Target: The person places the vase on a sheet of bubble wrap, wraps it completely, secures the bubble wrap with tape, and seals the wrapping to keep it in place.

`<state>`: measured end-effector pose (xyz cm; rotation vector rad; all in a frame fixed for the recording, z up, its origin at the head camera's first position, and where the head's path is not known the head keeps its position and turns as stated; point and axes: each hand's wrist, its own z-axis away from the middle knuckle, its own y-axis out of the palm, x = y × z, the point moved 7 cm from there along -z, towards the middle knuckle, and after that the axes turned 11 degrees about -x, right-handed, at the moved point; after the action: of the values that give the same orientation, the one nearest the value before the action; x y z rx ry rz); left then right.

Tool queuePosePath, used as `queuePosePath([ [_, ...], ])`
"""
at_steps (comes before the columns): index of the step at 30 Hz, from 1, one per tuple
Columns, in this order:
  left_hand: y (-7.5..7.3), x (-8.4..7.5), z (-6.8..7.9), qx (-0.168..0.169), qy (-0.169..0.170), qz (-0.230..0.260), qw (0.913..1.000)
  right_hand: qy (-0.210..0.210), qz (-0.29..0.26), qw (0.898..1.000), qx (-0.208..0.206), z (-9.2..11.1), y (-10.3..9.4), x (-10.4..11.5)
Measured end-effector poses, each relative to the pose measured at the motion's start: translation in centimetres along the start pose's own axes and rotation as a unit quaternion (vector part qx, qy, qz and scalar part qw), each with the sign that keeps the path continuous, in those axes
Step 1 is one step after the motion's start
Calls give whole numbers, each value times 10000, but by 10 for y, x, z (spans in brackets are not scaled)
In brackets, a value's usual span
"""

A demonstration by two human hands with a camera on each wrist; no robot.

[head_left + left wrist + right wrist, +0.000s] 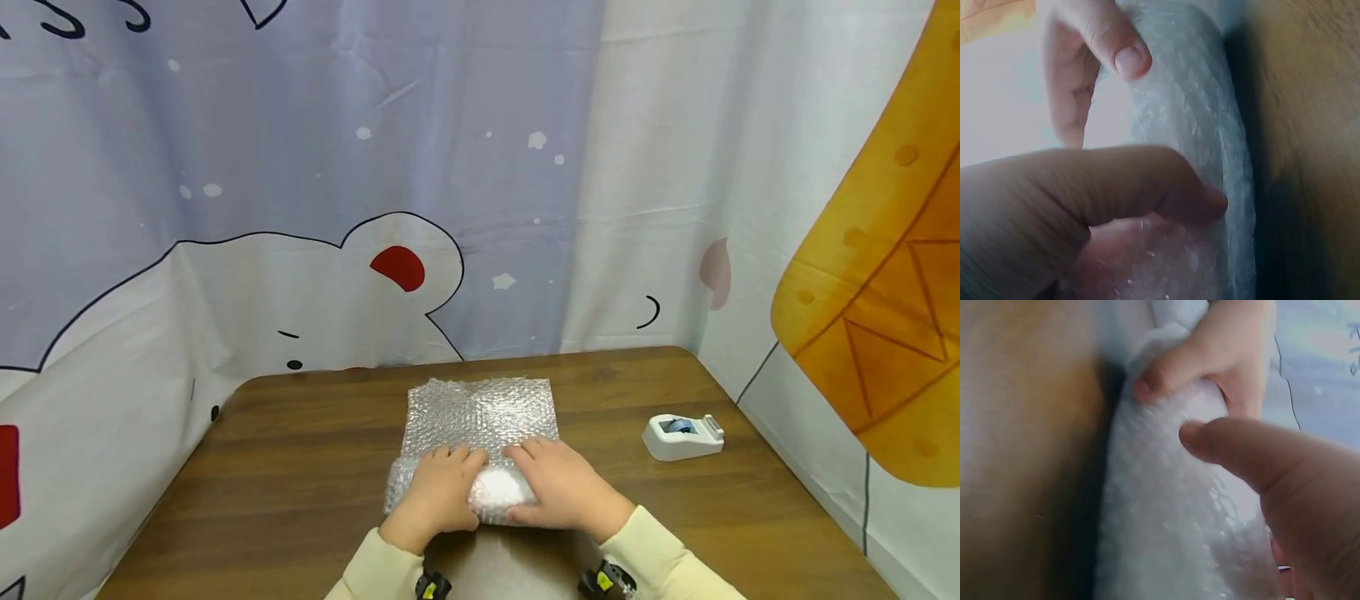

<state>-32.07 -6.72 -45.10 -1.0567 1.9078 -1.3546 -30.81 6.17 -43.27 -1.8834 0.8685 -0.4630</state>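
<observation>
A sheet of clear bubble wrap (480,410) lies flat on the table, its near part rolled into a thick bundle (501,490). Something whitish shows faintly through the layers; its kind is hidden. My left hand (444,490) holds the left part of the roll, fingers over the top and thumb on the near side. On the right part, my right hand (564,487) grips in the same way. Up close in the left wrist view, the left thumb (1141,181) presses the plastic. The right thumb (1235,444) lies along the bundle in the right wrist view.
A white tape dispenser (682,439) with a bluish roll stands on the right of the brown wooden table (300,467). Printed curtains (480,183) hang behind the table's back edge and along its sides.
</observation>
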Motion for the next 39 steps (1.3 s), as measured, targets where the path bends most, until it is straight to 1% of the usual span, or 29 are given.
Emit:
queuePosePath([
  [4, -1, 4, 0, 141, -65, 308, 9994, -107, 209, 9997, -68, 9, -3, 8],
  [8, 0, 11, 1, 533, -334, 824, 9946, -432, 423, 9980, -198, 11, 4, 12],
  [11, 2, 15, 1, 793, -485, 1084, 9898, -586, 551, 9961, -351, 9, 11, 9],
  [13, 3, 17, 2, 897, -598, 1253, 9862, -599, 512, 9960, -424, 6, 15, 6],
  [16, 4, 22, 4, 1064, -906, 1466, 9793, -608, 402, 9964, -441, 3, 18, 3],
  [18, 3, 25, 6, 1128, -1074, 1523, 9760, -600, 358, 9968, -380, 1, 19, 2],
  [19, 2, 26, 7, 1131, -1123, 1470, 9762, -577, 330, 9972, -329, 0, 20, 1],
  [20, 0, 26, 8, 1095, -1136, 1387, 9777, -530, 285, 9979, -251, -2, 21, -1],
  [22, -5, 26, 9, 970, -1039, 1167, 9829, -355, 142, 9993, -21, -5, 23, -4],
  [24, -10, 23, 9, 837, -845, 899, 9888, -106, -126, 9995, 278, -9, 25, -10],
  [26, -14, 19, 8, 707, -627, 680, 9932, 122, -425, 9975, 559, -11, 28, -16],
  [29, -15, 11, 8, 573, -341, 428, 9969, 305, -733, 9928, 898, -14, 32, -22],
  [32, -15, 8, 8, 442, -246, 268, 9984, 333, -976, 9882, 1133, -16, 34, -24],
  [34, -16, 8, 8, 394, -261, 189, 9987, 410, -1288, 9815, 1353, -19, 37, -25],
  [35, -16, 9, 8, 409, -284, 146, 9987, 485, -1492, 9763, 1492, -20, 39, -26],
  [37, -15, 9, 8, 446, -324, 88, 9984, 688, -1878, 9634, 1787, -21, 44, -28],
  [39, -13, 10, 9, 519, -379, 54, 9979, 960, -2213, 9484, 2059, -20, 48, -30],
])
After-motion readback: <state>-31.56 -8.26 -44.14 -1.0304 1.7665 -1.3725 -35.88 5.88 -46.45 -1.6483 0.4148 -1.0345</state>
